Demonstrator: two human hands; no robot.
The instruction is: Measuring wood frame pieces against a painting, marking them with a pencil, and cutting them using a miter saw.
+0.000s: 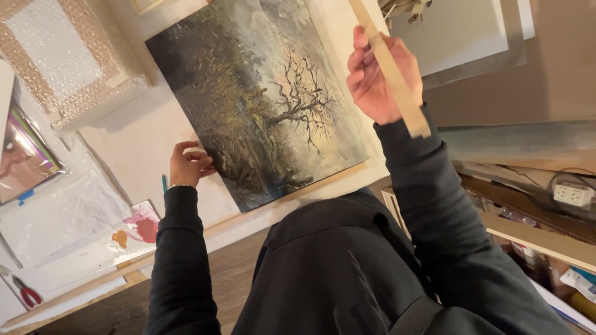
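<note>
A dark landscape painting [261,93] of a bare tree lies on a pale worktable [139,146]. My left hand [188,164] rests with curled fingers on the painting's left edge. Raised over the painting's right side, my right hand [379,74] grips a long thin wooden strip [391,68], which runs from the top of the view down past my wrist. Both arms wear black sleeves, and my dark jacket fills the lower middle of the view.
A bubble-wrapped frame [65,59] lies at the top left. Clear plastic sheeting [68,217] and a paint-smeared palette [139,229] sit at the left, with red-handled pliers [26,294] lower down. White boards [459,31] stand at the top right. Shelves with a power strip [574,195] are at the right.
</note>
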